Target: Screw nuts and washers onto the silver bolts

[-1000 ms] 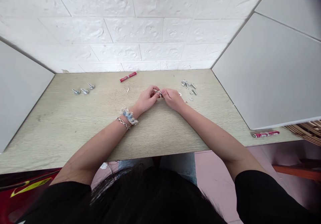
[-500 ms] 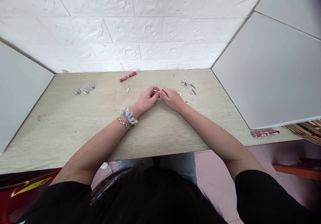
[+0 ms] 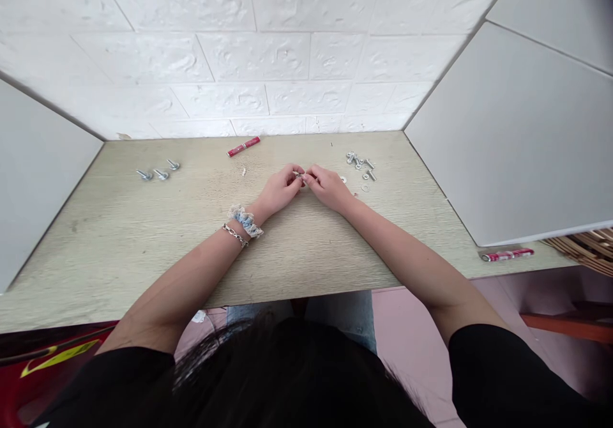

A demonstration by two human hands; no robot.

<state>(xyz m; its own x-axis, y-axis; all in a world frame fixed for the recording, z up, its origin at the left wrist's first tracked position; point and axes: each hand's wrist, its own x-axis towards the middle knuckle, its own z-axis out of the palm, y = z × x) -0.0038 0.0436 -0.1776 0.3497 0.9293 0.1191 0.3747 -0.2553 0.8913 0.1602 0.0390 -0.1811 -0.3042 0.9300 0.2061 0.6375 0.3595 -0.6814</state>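
My left hand (image 3: 281, 187) and my right hand (image 3: 326, 188) meet fingertip to fingertip just above the middle of the table. Pinched between them is a small silvery bolt (image 3: 299, 174), mostly covered by the fingers; whether a nut or washer sits on it I cannot tell. Both hands are closed on it. Beside my right hand lie a pile of loose bolts and nuts (image 3: 353, 158), a separate bolt (image 3: 372, 175), a nut (image 3: 365, 177) and a flat washer (image 3: 365, 188). Another washer (image 3: 343, 179) shows partly behind that hand.
Three bolts with washers fitted (image 3: 161, 175) rest at the left of the wooden table (image 3: 306, 249). A red tube (image 3: 244, 147) lies near the white wall, another red tube (image 3: 507, 255) at the right front edge. White panels (image 3: 517, 128) flank both sides; a wicker basket (image 3: 587, 249) is far right.
My right thumb and fingers have shifted slightly at the bolt, as in a small turn. Both arms and the loose parts stay where they were.
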